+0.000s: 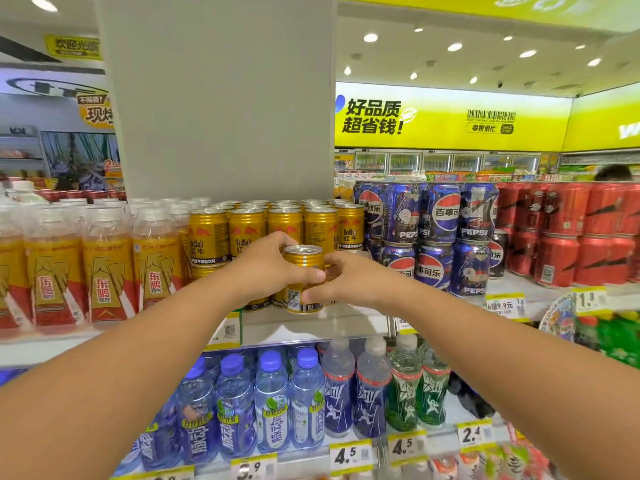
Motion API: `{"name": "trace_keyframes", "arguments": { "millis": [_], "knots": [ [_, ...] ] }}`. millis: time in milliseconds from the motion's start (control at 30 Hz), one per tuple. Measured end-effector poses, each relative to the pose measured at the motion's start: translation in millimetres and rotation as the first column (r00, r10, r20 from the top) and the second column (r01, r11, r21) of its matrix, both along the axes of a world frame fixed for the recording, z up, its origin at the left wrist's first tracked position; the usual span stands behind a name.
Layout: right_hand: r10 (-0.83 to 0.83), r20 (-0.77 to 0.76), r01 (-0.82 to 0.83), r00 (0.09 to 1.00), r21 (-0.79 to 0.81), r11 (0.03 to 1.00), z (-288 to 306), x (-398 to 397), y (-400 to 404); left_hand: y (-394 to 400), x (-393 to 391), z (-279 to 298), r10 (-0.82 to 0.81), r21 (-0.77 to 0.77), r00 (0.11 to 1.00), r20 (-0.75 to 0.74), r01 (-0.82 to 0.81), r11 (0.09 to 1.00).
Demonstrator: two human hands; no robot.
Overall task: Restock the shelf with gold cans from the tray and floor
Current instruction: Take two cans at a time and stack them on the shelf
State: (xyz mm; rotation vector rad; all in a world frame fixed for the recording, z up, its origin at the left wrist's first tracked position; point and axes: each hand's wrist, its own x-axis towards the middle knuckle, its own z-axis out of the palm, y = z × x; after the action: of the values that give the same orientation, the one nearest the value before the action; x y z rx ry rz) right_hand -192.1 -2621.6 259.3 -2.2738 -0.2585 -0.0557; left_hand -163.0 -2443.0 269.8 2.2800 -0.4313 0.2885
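One camera only, worn on the person's head. It faces forward and slightly down at a store shelf (pixel 311 327), close enough that both forearms reach in from the bottom corners and meet near the middle of the frame. The wide lens bends the shelf edges and takes in the ceiling lights above and a lower shelf of bottles (pixel 277 403) beneath.

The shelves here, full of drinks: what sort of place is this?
Most likely a supermarket or convenience store: price tags line the shelf edges, Pepsi cans are stacked in rows, and both hands grip a gold can at the shelf.
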Motion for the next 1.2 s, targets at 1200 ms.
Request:
{"name": "trace_keyframes", "arguments": {
  "millis": [1200],
  "knots": [
    [-0.664, 0.261, 0.634, 0.701, 0.197, 0.747, 35, 36, 3, 43, -40, -28, -0.079, 0.509, 0.996, 0.029, 0.053, 0.859]
  ]
}}
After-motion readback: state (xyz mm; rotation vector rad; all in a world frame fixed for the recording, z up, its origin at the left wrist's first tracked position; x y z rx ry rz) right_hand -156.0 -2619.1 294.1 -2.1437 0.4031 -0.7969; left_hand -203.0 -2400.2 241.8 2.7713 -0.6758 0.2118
